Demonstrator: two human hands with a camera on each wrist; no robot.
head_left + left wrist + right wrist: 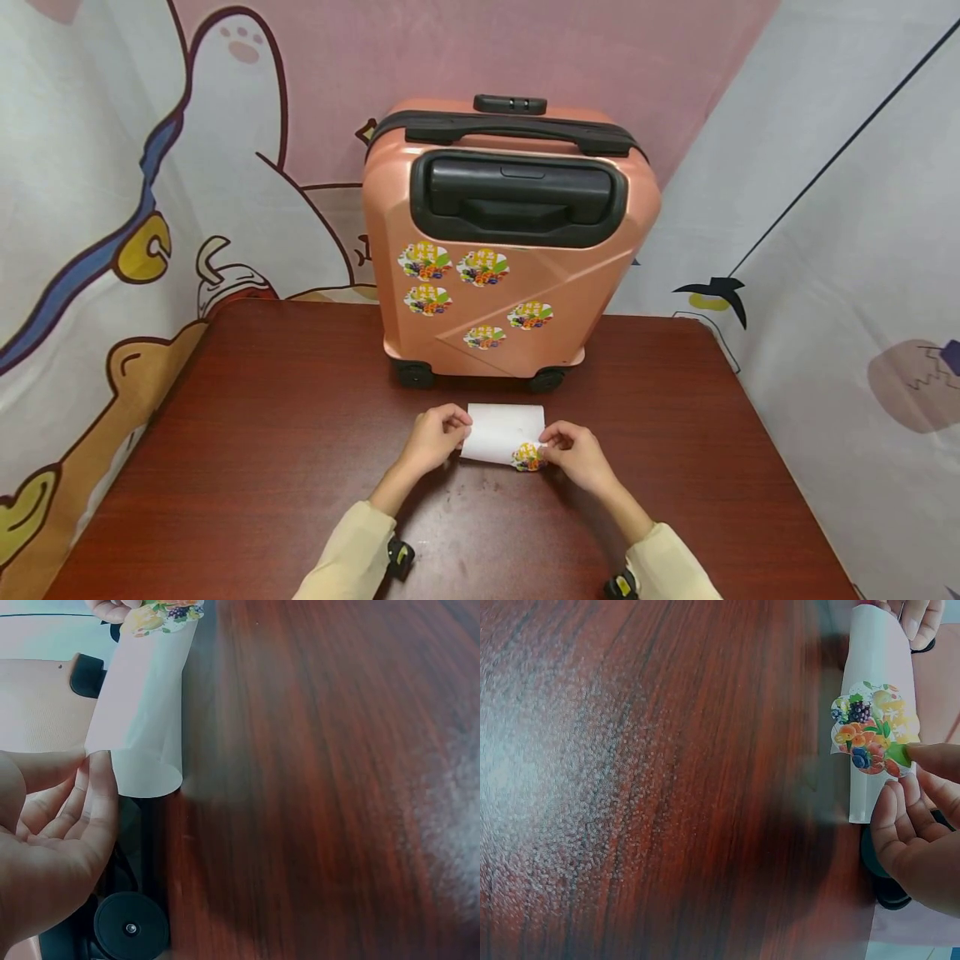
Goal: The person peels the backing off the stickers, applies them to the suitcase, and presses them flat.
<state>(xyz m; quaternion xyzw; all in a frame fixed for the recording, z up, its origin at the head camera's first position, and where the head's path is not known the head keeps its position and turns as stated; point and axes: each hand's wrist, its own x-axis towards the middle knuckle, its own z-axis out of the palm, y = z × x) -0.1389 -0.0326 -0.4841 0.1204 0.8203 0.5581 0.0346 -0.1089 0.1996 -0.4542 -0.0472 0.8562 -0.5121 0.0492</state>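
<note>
A white backing sheet (498, 429), curved along its lower edge, is held just above the table in front of the suitcase. My left hand (438, 437) pinches its left edge between thumb and forefinger, as the left wrist view also shows. At the sheet's lower right corner is a round fruit sticker (874, 729), printed with grapes, oranges and yellow characters. My right hand (576, 455) pinches this sticker by its edge between thumb and fingers. Part of the sticker overhangs the sheet; whether it is fully off the backing I cannot tell.
A pink suitcase (577, 275) with black wheels (415, 375) stands upright at the back of the table (262, 433). Several matching fruit stickers (483, 267) are on its front, below the black handle recess (517, 237). A cartoon-printed cloth (480, 50) hangs behind.
</note>
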